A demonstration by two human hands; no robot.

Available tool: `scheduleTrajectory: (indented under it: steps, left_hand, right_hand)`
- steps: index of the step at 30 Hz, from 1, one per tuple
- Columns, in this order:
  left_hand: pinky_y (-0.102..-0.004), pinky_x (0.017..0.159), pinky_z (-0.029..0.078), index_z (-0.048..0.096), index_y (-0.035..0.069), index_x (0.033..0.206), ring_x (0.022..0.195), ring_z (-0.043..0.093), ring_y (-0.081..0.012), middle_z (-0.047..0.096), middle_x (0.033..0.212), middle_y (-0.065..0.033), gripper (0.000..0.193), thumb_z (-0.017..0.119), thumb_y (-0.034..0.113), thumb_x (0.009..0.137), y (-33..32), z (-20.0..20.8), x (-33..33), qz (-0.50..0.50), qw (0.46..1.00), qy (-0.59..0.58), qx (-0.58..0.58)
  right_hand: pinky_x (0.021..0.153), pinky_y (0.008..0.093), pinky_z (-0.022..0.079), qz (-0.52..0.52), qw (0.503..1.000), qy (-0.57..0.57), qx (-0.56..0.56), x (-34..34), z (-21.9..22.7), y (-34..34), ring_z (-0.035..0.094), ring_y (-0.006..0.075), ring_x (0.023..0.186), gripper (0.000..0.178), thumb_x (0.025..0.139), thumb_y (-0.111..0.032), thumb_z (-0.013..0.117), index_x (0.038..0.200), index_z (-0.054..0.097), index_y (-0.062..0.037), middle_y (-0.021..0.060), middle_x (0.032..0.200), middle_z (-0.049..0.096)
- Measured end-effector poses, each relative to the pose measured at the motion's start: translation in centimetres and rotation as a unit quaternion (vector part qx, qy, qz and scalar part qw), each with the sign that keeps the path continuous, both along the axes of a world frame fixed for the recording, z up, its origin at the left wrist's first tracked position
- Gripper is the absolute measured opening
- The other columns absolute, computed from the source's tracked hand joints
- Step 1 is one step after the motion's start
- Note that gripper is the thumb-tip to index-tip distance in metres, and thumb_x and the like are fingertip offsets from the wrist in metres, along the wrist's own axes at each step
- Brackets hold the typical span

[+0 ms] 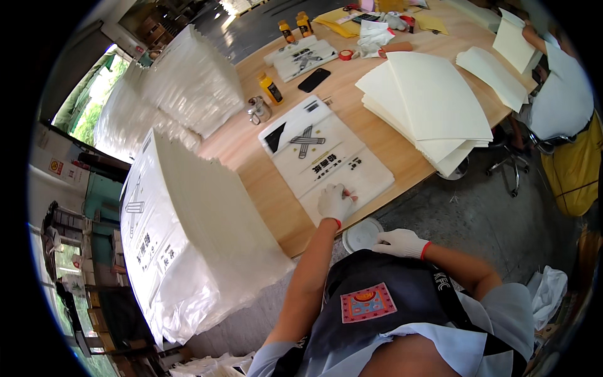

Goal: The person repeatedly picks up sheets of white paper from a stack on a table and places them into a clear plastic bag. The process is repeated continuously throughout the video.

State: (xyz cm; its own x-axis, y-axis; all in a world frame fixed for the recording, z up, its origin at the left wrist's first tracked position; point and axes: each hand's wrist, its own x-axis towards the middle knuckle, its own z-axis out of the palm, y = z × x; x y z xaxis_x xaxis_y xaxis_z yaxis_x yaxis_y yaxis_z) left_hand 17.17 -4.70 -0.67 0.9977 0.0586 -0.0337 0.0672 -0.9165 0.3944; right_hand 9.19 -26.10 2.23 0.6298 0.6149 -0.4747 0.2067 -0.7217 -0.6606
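While left hand point(335, 203) rests on printed bags point(321, 154) on bench point(273, 202), fingers curled, can't tell if pinching; right hand point(401, 243) off bench, fingers together. Left-side pile point(213, 207) looks bagged, loose sheets point(440, 100) aren't, so partway imo.

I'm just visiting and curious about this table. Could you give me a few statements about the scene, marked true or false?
1. The left hand and right hand wear white gloves. True.
2. The left hand is over the printed bags. True.
3. The right hand holds the phone. False: the phone lies on the table.
4. The large fanned paper lies left of the printed bags. False: it lies to their right.
5. Three orange bottles stand on the table. True.
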Motion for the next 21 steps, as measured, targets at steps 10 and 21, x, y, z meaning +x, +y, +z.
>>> scheduleTrajectory:
  steps: [10, 21]
  left_hand:
    - [-0.0385, 0.073, 0.048, 0.067, 0.012, 0.079, 0.083, 0.063, -0.0289, 0.067, 0.086, -0.0101, 0.021, 0.057, 0.03, 0.084, 3.8, -1.4, 4.2, -0.039, 0.985, 0.029, -0.167]
    - [-0.0303, 0.079, 0.046, 0.055, 0.007, 0.104, 0.089, 0.054, -0.0119, 0.059, 0.095, -0.0049, 0.02, 0.057, 0.023, 0.093, 5.0, 7.2, 7.4, 0.012, 0.664, -0.192, -0.722]
  right_hand:
    - [0.06, 0.0254, 0.05, -0.198, 0.942, 0.142, 0.23, 5.2, -1.2, 0.8, 0.063, 0.0121, 0.074, 0.03, 0.091, -0.033, 0.053, 0.091, 0.063, -0.005, 0.0059, 0.083, 0.065]
    - [0.078, 0.0371, 0.049, -0.186, 0.949, -0.251, 0.03, 14.0, -7.5, 4.0, 0.063, 0.0261, 0.088, 0.04, 0.09, -0.039, 0.046, 0.095, 0.062, -0.0021, 0.0152, 0.091, 0.066]
